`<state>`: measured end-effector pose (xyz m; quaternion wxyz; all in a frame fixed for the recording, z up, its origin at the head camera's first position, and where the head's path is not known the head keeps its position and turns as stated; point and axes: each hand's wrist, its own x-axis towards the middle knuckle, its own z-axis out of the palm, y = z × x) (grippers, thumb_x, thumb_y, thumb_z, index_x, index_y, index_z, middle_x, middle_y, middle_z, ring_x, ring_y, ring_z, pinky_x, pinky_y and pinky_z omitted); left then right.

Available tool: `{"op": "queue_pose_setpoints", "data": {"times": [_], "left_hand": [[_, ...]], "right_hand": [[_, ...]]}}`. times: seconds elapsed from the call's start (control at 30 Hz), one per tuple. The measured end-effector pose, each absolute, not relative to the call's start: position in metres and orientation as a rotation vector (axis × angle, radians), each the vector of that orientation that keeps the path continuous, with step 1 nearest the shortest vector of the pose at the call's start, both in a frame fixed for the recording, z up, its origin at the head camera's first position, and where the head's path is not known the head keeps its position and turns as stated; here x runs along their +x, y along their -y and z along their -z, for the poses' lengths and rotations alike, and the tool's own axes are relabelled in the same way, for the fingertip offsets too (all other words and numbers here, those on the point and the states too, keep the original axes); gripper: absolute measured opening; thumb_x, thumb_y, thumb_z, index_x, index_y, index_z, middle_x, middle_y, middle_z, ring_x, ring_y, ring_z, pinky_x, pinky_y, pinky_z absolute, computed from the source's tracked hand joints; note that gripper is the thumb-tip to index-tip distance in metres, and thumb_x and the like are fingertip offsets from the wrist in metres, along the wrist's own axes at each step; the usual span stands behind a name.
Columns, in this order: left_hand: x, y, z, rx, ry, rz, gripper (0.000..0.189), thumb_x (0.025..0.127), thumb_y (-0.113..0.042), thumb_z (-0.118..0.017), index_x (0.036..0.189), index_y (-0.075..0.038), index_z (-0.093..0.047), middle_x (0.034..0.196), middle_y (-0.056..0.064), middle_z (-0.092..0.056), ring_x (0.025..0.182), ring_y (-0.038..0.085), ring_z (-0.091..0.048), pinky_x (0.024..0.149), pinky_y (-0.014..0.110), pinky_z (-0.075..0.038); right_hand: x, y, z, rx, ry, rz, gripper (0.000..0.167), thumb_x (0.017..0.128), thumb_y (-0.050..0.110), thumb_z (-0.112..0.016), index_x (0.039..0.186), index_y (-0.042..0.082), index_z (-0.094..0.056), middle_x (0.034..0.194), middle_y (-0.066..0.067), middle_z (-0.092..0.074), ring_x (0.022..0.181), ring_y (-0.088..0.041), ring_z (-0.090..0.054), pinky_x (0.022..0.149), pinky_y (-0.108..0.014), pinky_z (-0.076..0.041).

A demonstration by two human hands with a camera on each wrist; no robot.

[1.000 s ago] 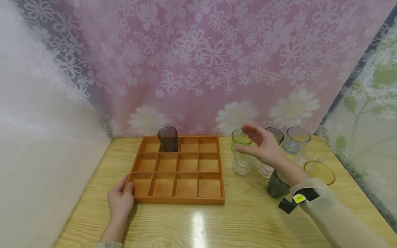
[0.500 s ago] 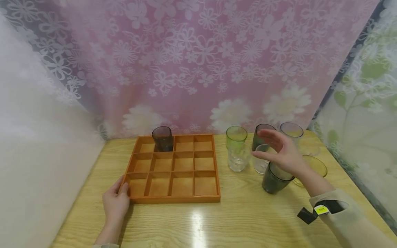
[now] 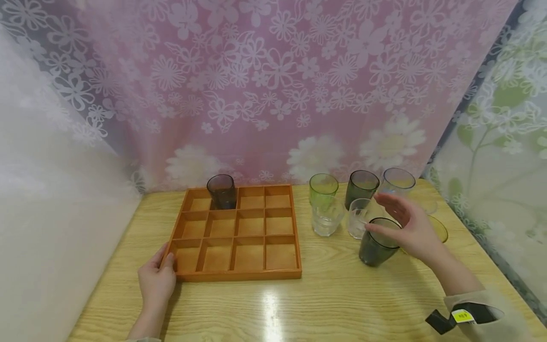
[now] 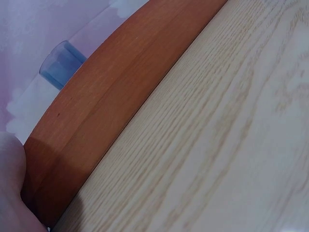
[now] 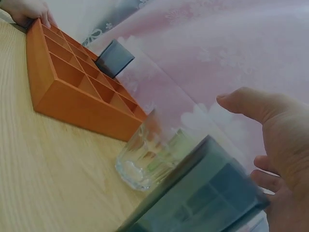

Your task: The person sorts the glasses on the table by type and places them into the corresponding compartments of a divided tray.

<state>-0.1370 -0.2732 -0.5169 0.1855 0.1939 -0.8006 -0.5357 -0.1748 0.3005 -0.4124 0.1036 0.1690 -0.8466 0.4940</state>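
Observation:
My left hand (image 3: 157, 278) grips the left front corner of a wooden compartment tray (image 3: 237, 275), thumb over the wall. A dark grey glass (image 3: 223, 194) stands, slightly tilted, in a back-row compartment, second from the left. On the right, my right hand (image 3: 412, 230) is held with thumb and fingers spread, close over another dark grey glass (image 3: 375, 249). In the right wrist view that glass (image 5: 207, 191) lies below the thumb, with nothing between thumb and fingers. Two clear glasses (image 3: 326, 222) stand just beyond it, one partly behind its rim.
Behind the clear glasses stand a green glass (image 3: 323, 185), a dark glass (image 3: 359, 190) and a blue-rimmed glass (image 3: 397, 180). A yellow glass (image 3: 440, 229) is partly hidden by my right hand. A pink floral curtain (image 3: 256, 95) hangs along the table's (image 3: 222, 308) back edge.
My right hand has moved right and toward me, from over the green and clear glasses to the near dark grey glass. The view has shifted slightly; my left hand stays on the tray.

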Motion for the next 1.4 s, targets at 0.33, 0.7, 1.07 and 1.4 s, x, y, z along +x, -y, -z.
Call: {"op": "queue_pose_setpoints", "data": {"times": [0.33,0.7,1.07,1.4], "left_hand": [[-0.137,0.273,0.517,0.563,2.258,1.518,0.041,0.106,-0.004,-0.06,0.146,0.002,-0.061,0.145,0.018,-0.061,0.138,0.031,-0.052,0.088,0.001,-0.04],[-0.136,0.275,0.515,0.562,2.268,1.514,0.041,0.107,-0.006,-0.06,0.147,0.001,-0.061,0.146,0.018,-0.06,0.139,0.031,-0.051,0.088,0.0,-0.039],[-0.135,0.274,0.513,0.552,2.269,1.519,0.041,0.107,-0.007,-0.06,0.147,0.001,-0.061,0.146,0.018,-0.06,0.14,0.031,-0.051,0.088,-0.001,-0.038],[-0.135,0.273,0.512,0.555,2.273,1.523,0.041,0.107,-0.008,-0.059,0.147,0.0,-0.061,0.147,0.017,-0.06,0.14,0.03,-0.05,0.095,0.004,-0.04]], "right_hand": [[-0.161,-0.304,0.434,0.483,2.408,-1.606,0.076,0.084,-0.009,-0.085,0.151,-0.003,-0.05,0.144,-0.005,-0.063,0.129,-0.012,-0.06,0.104,-0.022,-0.049],[-0.151,-0.303,0.457,0.484,2.367,-1.623,0.085,0.078,-0.013,-0.088,0.153,0.002,-0.05,0.141,-0.011,-0.064,0.129,-0.017,-0.059,0.101,-0.017,-0.049],[-0.138,-0.294,0.473,0.426,2.16,-1.778,0.088,0.071,-0.026,-0.085,0.149,-0.005,-0.052,0.141,-0.018,-0.063,0.124,-0.019,-0.061,0.096,-0.021,-0.054],[-0.131,-0.292,0.485,0.255,2.398,-1.521,0.083,0.073,-0.005,-0.096,0.147,0.005,-0.059,0.13,-0.006,-0.068,0.115,-0.009,-0.064,0.089,-0.015,-0.054]]}}
